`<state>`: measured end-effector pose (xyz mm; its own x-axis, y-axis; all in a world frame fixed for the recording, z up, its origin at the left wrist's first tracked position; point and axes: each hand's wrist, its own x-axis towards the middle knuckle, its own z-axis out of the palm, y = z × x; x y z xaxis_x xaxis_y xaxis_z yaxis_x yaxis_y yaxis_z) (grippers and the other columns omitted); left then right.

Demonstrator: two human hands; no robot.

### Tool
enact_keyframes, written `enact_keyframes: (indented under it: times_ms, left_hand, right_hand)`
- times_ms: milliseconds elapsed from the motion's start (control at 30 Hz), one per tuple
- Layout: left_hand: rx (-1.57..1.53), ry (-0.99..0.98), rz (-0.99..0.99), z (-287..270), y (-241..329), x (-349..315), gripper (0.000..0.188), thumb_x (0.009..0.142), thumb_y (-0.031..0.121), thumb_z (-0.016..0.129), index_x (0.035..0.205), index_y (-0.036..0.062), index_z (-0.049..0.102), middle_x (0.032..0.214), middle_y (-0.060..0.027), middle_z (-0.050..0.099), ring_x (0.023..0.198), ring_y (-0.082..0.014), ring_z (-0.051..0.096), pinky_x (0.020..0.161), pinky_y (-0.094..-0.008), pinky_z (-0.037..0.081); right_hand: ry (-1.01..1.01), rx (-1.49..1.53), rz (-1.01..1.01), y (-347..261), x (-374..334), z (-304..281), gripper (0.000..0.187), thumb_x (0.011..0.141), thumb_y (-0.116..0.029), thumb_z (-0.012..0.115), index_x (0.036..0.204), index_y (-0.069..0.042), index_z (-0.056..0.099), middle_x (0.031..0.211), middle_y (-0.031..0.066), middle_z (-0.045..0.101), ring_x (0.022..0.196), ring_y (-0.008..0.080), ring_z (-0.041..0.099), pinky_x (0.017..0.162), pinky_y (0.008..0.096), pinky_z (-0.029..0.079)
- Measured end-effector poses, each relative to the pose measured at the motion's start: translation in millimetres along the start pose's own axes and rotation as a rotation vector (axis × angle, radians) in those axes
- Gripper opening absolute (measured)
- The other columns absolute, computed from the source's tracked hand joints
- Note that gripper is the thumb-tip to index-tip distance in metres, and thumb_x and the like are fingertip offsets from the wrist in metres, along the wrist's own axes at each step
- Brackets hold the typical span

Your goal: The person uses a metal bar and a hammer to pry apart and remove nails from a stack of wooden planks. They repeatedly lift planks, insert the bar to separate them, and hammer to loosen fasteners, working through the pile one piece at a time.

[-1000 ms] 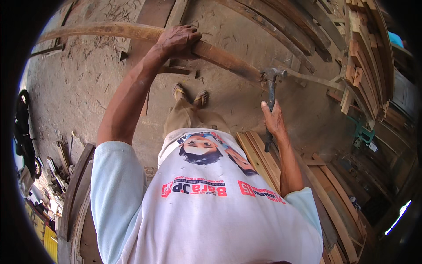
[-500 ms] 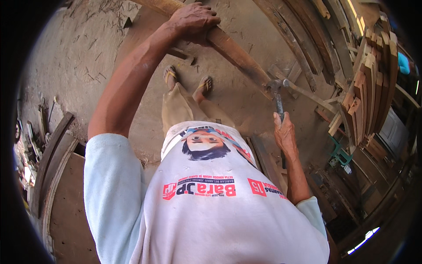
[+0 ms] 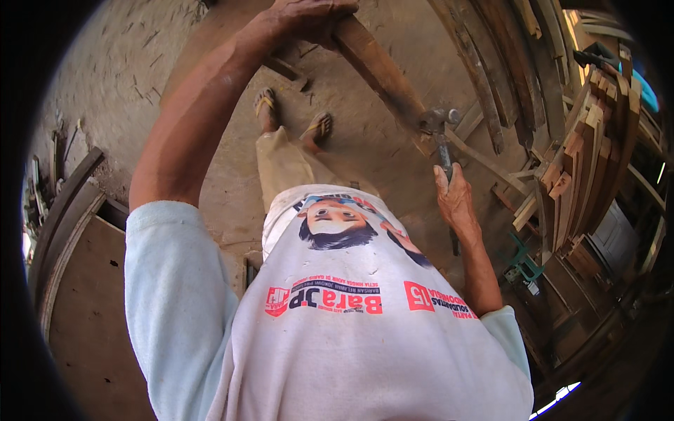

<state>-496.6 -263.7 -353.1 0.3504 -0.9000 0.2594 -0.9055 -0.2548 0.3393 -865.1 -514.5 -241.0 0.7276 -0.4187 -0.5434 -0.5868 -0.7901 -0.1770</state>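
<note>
At the top of the picture, my left hand (image 3: 309, 17) is closed around a long wooden beam (image 3: 382, 74), which slants down toward the right. My right hand (image 3: 460, 200), lower and further right, grips a hammer (image 3: 444, 154) by its handle. The metal hammer head lies at the beam's near end, seemingly against it; a small gap cannot be ruled out. Part of the handle passes out of sight behind my right hand and shows again below it. The beam's far end is cut off by the top edge.
Stacked lumber (image 3: 583, 158) fills the right side, and long boards (image 3: 484, 67) lie at the upper right. A green plastic stool (image 3: 525, 261) stands below the stack. Curved boards (image 3: 62, 224) lean at the left. Near my sandalled feet (image 3: 319, 126) is a wooden piece (image 3: 286, 70) on the floor.
My left hand and the beam sit higher in the picture, with the hand partly at the top edge. The hammer head stays at the beam's near end, and both grips are kept.
</note>
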Motion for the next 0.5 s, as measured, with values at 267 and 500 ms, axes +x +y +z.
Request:
enact_keyframes:
  times_ms: [267,500]
  left_hand:
    - [0.048,0.023,-0.008,4.4,-1.7,0.0,0.059,0.054,0.053,0.092,0.088,0.0155,0.061,0.09,-0.0049,0.063,0.096,-0.0268,0.065,0.089,-0.0427,0.049]
    - [0.039,0.014,-0.041,7.9,3.2,-4.3,0.061,0.053,0.052,0.092,0.09,0.016,0.06,0.091,-0.0054,0.063,0.096,-0.0268,0.065,0.089,-0.044,0.049]
  right_hand:
    - [0.096,0.245,-0.102,-13.5,-1.0,-26.2,0.039,0.108,-0.04,0.053,0.103,-0.001,0.055,0.07,0.0085,0.051,0.061,0.0189,0.052,0.059,0.0391,0.044]
    - [0.082,0.139,-0.057,-2.4,-5.8,-4.1,0.038,0.107,-0.04,0.054,0.109,-0.001,0.051,0.076,0.0267,0.06,0.068,0.0507,0.058,0.064,0.0533,0.046]
